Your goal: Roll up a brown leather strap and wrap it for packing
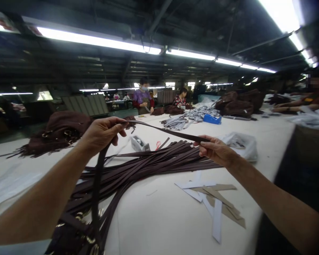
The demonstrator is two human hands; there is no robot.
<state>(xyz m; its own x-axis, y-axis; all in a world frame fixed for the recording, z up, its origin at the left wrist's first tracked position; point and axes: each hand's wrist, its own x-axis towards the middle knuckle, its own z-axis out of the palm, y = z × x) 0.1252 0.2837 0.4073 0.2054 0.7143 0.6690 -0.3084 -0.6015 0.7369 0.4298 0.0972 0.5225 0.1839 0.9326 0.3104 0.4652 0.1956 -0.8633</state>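
White table point(154, 219) | factory hall, tube lights point(101, 41) | both hands, left hand point(102, 132) and right hand point(215, 150), pinch brown strap point(170, 132)

Dark brown strap point(159, 130), taut above table, far end draping down.
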